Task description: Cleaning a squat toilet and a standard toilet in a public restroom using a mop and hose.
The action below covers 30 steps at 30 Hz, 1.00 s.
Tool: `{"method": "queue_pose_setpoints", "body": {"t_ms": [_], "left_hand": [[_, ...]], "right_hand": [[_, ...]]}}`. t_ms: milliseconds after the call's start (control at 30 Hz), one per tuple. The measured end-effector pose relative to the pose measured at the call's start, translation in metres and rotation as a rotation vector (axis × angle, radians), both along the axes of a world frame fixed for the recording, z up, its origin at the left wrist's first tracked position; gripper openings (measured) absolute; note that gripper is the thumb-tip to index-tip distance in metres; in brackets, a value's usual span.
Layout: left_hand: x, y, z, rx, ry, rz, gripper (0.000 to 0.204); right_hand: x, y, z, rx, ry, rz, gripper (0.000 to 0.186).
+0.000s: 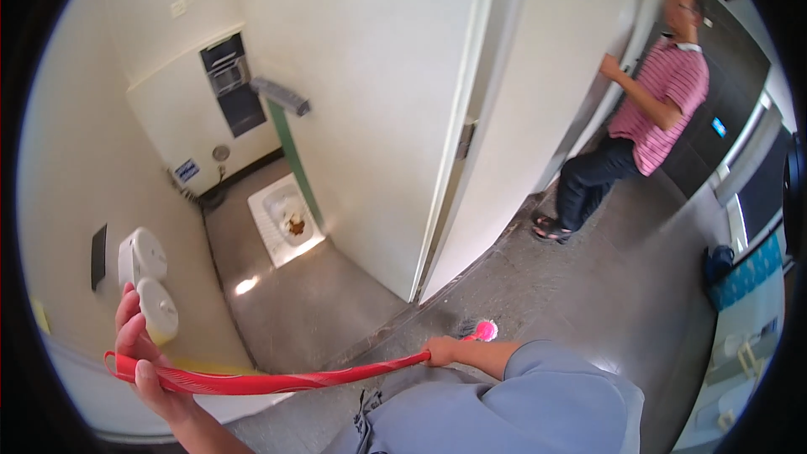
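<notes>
A long red strip with pale markings (277, 382) stretches between my two hands; its exact kind I cannot make out. My left hand (150, 357) holds its wider end between thumb and fingers, with the end looped by the thumb. My right hand (439, 351) is closed around the narrow end at the right. Just beyond that hand shows a round pink and white piece (485, 330) with dark bristles beside it, like a brush; whether the hand also holds it I cannot tell. Ahead, a white squat toilet (282, 206) has brown matter in its bowl.
Two white round dispensers (150, 254) hang on the left wall. A pale partition (361, 118) stands between the stall and the open area, with a door (555, 76) beside it. Another person in a pink striped shirt (664, 92) stands at the right, one hand on the door.
</notes>
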State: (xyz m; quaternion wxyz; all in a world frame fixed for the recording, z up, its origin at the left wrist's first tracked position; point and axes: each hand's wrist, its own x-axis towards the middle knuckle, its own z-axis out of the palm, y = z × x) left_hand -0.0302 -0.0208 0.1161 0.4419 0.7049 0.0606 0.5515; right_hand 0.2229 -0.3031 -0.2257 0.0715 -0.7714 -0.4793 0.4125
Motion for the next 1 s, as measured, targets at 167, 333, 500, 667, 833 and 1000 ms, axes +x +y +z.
{"method": "queue_pose_setpoints", "body": {"t_ms": [167, 333, 500, 667, 833, 1000], "left_hand": [[0.008, 0.02, 0.011, -0.02, -0.104, -0.104, 0.035], [0.027, 0.043, 0.021, -0.001, -0.197, -0.181, 0.025], [0.04, 0.073, 0.041, -0.035, -0.178, -0.176, 0.021], [0.086, 0.099, 0.067, -0.164, -0.171, -0.057, 0.019], [0.131, 0.14, 0.103, -0.163, -0.097, 0.018, 0.032], [0.212, 0.146, 0.109, -0.257, -0.212, -0.113, 0.048]], "right_hand": [[-0.015, 0.01, 0.032, -0.035, 0.056, -0.081, 0.017], [-0.012, 0.012, 0.039, 0.012, 0.025, -0.094, 0.019], [-0.015, 0.033, 0.05, 0.141, 0.118, -0.1, 0.022], [0.017, 0.066, 0.049, 0.066, 0.155, 0.024, 0.027], [0.045, 0.106, 0.087, 0.076, 0.172, -0.088, 0.028], [0.087, 0.139, 0.097, 0.157, 0.226, -0.09, 0.027]]}}
